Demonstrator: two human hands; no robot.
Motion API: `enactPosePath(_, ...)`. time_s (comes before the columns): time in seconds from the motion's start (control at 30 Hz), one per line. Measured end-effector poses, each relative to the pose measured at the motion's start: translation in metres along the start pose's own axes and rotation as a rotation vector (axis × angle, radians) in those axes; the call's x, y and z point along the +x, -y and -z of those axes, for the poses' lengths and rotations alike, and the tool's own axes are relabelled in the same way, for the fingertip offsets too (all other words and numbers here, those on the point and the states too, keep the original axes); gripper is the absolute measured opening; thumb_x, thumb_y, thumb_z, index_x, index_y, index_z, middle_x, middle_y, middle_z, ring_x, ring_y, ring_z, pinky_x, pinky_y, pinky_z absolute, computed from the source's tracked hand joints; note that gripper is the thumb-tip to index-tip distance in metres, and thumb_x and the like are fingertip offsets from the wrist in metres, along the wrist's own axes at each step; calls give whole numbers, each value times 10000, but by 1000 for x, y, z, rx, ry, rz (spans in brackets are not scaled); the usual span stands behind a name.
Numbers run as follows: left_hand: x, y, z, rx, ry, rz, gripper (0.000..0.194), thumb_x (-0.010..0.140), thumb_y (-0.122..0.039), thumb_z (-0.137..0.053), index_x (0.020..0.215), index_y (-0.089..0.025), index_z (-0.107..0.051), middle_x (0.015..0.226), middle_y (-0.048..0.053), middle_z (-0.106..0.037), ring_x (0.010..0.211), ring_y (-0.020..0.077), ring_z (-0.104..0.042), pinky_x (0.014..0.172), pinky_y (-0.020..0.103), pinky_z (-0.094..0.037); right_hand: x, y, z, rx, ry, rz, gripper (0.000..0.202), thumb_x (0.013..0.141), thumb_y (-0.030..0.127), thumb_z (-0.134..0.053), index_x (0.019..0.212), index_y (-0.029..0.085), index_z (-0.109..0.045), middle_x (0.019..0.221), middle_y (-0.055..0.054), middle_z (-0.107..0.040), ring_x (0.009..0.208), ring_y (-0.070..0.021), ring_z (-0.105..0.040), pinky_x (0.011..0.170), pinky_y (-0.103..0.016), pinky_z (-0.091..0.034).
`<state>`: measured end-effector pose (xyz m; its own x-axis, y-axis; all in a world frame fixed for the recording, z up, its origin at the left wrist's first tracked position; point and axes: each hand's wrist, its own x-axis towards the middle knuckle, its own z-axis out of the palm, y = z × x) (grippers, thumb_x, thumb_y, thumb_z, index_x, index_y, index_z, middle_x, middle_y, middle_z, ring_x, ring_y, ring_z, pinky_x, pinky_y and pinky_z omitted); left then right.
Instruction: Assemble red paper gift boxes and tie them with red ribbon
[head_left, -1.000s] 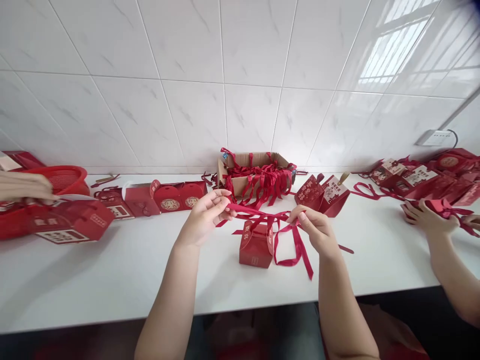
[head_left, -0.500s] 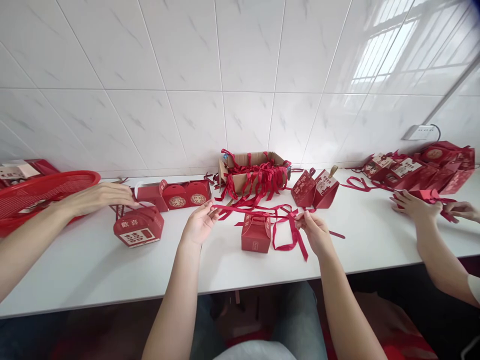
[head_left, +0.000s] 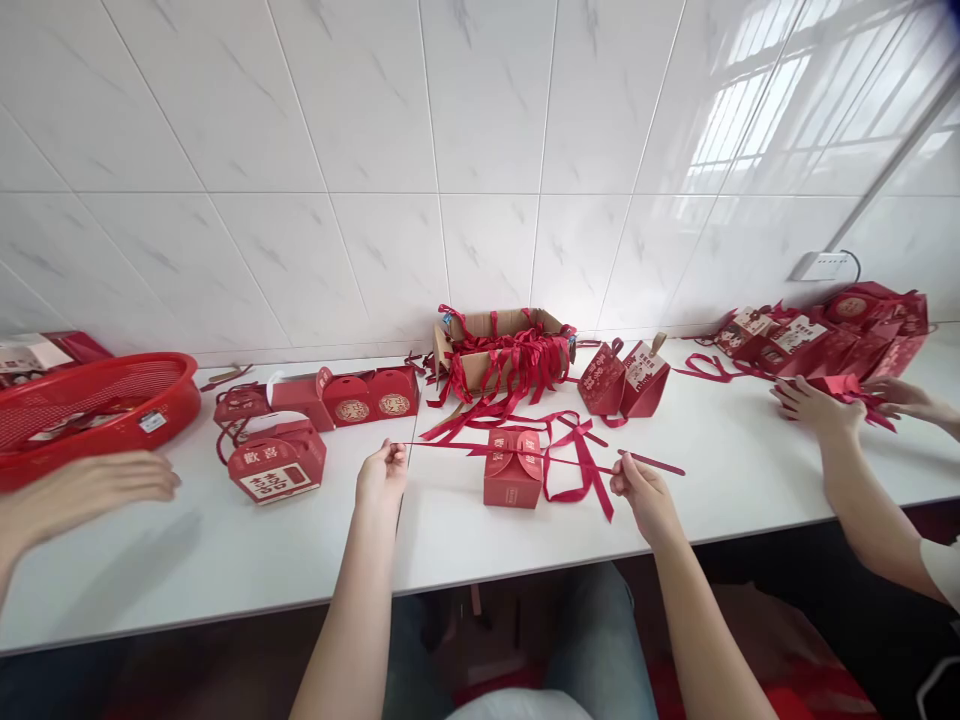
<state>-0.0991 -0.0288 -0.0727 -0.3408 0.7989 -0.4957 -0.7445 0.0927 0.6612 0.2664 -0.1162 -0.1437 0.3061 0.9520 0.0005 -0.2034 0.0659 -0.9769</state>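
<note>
A red ribbon [head_left: 442, 446] runs taut between my two hands, across a small red gift box [head_left: 513, 480] on the white table. My left hand [head_left: 381, 478], left of the box, is closed on one end of the ribbon. On the other side my right hand [head_left: 643, 497] pinches the ribbon's right part, with a tail sticking out past the fingers. The box stands upright with its top flaps folded in. More red ribbon [head_left: 568, 494] lies in loops on the table just right of the box.
A cardboard box [head_left: 480, 368] spilling ribbons stands by the wall. Two pointed red boxes [head_left: 645, 380], a handled box [head_left: 276, 462] and a red basket [head_left: 169, 400] are around. A co-worker's hand [head_left: 97, 492] is at left; another's hands [head_left: 825, 412] work on a box at right.
My hands have drawn apart and slightly down, and the ribbon between them has gone from slack to tight. The left co-worker's hand has left the handled box.
</note>
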Motion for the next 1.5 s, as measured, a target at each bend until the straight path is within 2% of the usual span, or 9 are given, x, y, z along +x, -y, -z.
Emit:
enactPosePath(0.33, 19, 7, 10, 23, -167, -135, 308, 921, -322, -541, 1185, -164, -553, 1201, 100, -569, 1019, 206, -591, 861, 408, -526, -6, -12, 8, -9, -80, -37, 482, 748, 643, -615, 691, 170, -538, 516, 46, -394, 488, -80, -377, 468, -223, -263)
enactPosePath(0.53, 16, 17, 13, 139, -140, -278, 309, 918, -322, -547, 1184, -163, -555, 1193, 98, -575, 1014, 208, -594, 855, 412, -527, -8, -10, 8, -66, -95, 8, 484, 743, 661, -592, 694, 181, -552, 529, 25, -426, 493, -111, -414, 478, -260, -343)
enactPosePath(0.7, -12, 30, 16, 355, -45, -525, 290, 889, -212, -574, 1173, -223, -519, 1215, 72, -519, 1101, 180, -546, 811, 286, -532, -11, 0, 15, -233, -277, 125, 421, 803, 605, -553, 928, 202, -563, 879, -65, -587, 722, -172, -553, 558, -276, -430)
enactPosePath(0.77, -27, 34, 12, 505, 59, -664, 289, 839, -177, -625, 1104, -268, -556, 1216, 36, -509, 1186, 156, -491, 832, 204, -502, -11, 11, 12, -323, -325, 204, 393, 830, 563, -541, 1005, 211, -554, 1029, -92, -580, 874, -200, -564, 635, -292, -458)
enactPosePath(0.83, -39, 36, 2, 703, 275, -747, 240, 782, -173, -682, 1001, -259, -630, 1170, 25, -554, 1197, 162, -495, 889, 195, -476, -10, 25, 1, -415, -250, 294, 347, 836, 514, -560, 1000, 209, -585, 1094, -104, -578, 981, -222, -558, 730, -323, -476)
enactPosePath(0.97, -44, 40, -27, 1088, 725, -757, 312, 708, -235, -757, 1009, -261, -682, 1327, 38, -520, 1310, 235, -422, 1095, 318, -349, 0, 53, -42, -583, 180, 443, 248, 798, 425, -638, 952, 233, -667, 1127, -80, -624, 1079, -241, -566, 840, -351, -488)
enactPosePath(1.1, -34, 46, -51, 1396, 996, -703, 491, 727, -326, -727, 1199, -247, -616, 1386, 77, -501, 1297, 297, -443, 1078, 414, -364, 18, 63, -82, -717, 473, 497, 303, 748, 380, -696, 1008, 226, -668, 1184, -76, -626, 1078, -233, -580, 914, -371, -464)
enactPosePath(1.23, -30, 47, -62, 1595, 1150, -733, 508, 777, -327, -653, 1271, -237, -575, 1301, 76, -587, 1202, 280, -534, 1007, 374, -418, 33, 62, -100, -836, 609, 505, 211, 741, 303, -690, 928, 211, -662, 1031, -46, -673, 933, -196, -614, 828, -326, -472)
enactPosePath(1.5, -35, 47, -65, 1761, 1225, -903, 377, 806, -331, -577, 1159, -215, -644, 1171, 79, -656, 1048, 269, -609, 875, 332, -464, 43, 61, -106, -1018, 678, 491, 104, 723, 227, -668, 813, 195, -626, 820, -14, -664, 723, -151, -583, 639, -246, -419)
